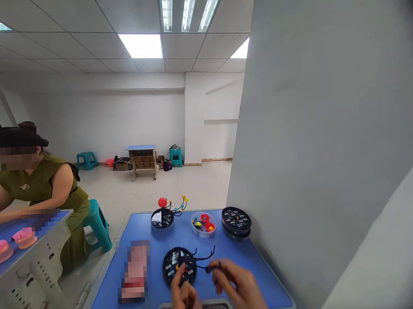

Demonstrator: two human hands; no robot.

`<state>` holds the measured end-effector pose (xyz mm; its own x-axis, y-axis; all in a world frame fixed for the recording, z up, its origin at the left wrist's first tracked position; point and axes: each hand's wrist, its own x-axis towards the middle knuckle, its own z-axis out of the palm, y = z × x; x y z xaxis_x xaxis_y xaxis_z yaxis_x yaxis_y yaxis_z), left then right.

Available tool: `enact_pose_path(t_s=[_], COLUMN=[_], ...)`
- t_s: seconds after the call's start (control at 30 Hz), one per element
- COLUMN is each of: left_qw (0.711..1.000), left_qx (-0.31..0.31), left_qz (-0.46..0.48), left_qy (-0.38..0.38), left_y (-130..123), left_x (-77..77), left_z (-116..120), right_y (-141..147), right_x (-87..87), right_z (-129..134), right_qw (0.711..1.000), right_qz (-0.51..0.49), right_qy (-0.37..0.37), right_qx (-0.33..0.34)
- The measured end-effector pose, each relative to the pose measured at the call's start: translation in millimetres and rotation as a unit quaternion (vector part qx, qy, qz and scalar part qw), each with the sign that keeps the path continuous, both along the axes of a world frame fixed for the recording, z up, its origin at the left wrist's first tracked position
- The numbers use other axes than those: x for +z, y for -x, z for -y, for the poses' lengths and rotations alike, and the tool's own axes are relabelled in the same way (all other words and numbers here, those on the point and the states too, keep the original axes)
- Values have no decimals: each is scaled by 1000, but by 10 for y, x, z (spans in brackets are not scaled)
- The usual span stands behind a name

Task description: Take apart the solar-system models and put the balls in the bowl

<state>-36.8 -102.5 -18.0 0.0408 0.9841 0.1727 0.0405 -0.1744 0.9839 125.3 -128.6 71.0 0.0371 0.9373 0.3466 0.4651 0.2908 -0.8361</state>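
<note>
A round black base [170, 272] printed with small pictures lies near the front of the blue desk, with thin curved black arms [207, 257] reaching right from its middle. My left hand [185, 296] is at its near edge, index finger stretched onto the disc and the other fingers curled with nothing visible in them. To the right, my right hand [239, 284] pinches a small black plastic piece [209, 268] at the end of one thin arm. Whether that piece is joined to the base I cannot tell.
Farther back stand a solar system model [163, 217] with coloured balls, a clear round tray [203, 234] of small parts and stacked black discs [236, 221]. A blurred pink packet [134, 273] lies left. A grey wall [313, 144] borders the right; a person [52, 185] sits left.
</note>
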Motion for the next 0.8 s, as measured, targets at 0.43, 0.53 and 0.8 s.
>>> enact_pose_path(t_s=[0.43,0.53,0.8], left_qw=[968,963,955], left_qx=[188,206,207], left_qz=[-94,-102,-132], left_qy=[-140,-140,-169], left_y=[248,208,218], left_x=[-709,-750,-742], left_z=[-706,-733,-658], right_y=[-458,-449,-574], right_x=[-294,-333,-287], right_z=[-1946,-2047,-2014], right_qw=[974,966,929], right_qz=[174,208,316], right_qy=[84,98,141], right_qx=[-119,-119,-128])
